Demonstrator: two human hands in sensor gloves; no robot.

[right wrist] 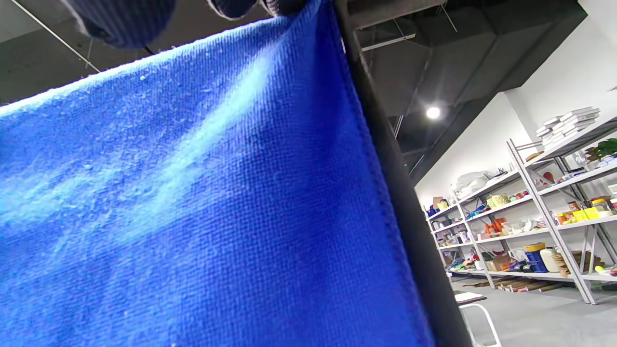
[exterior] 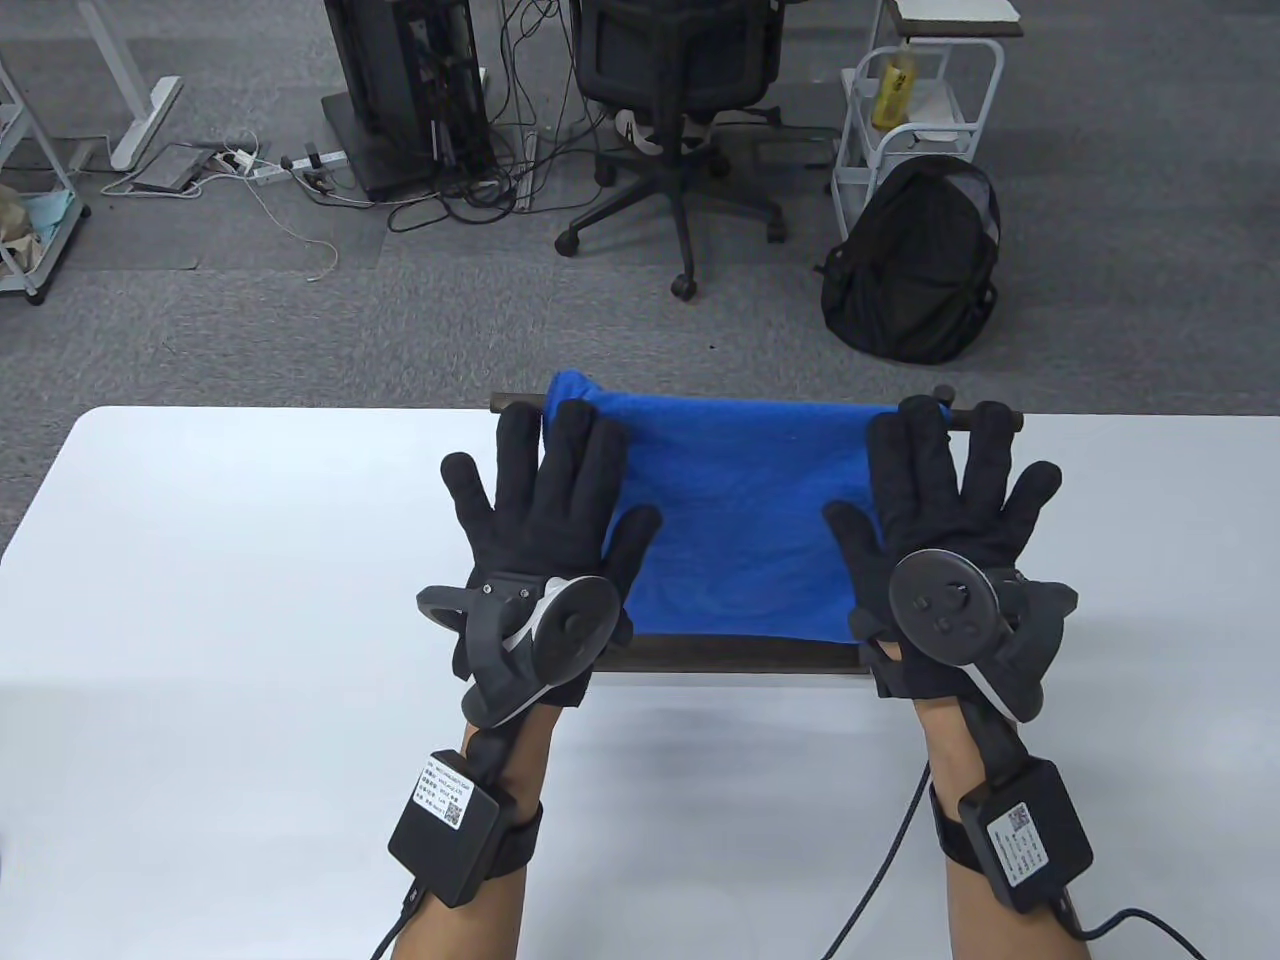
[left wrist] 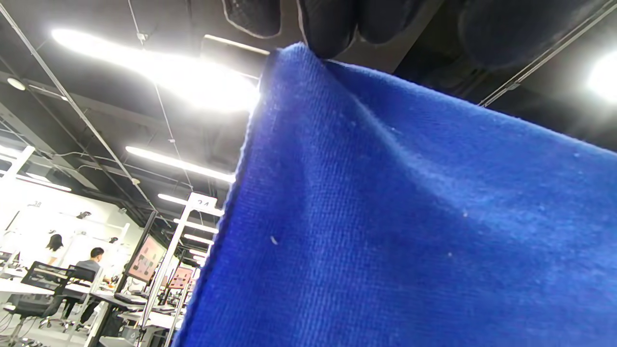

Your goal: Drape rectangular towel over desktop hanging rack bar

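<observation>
Grey carpet (exterior: 200, 330) lies beyond the white table (exterior: 200, 560); both hands, the left (exterior: 545, 540) and the right (exterior: 945, 540), are spread flat.

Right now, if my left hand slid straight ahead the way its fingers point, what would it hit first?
Probably the rack bar: the left hand lies spread at the blue towel's left edge, fingertips about level with it; height is unclear.

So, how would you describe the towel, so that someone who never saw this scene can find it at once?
Look at the white table; at the middle of its far edge stands a dark rack. The towel hangs over the rack's top bar, between the two black-gloved hands. It is the only bright blue thing on the table, a flat cloth sheet.
</observation>
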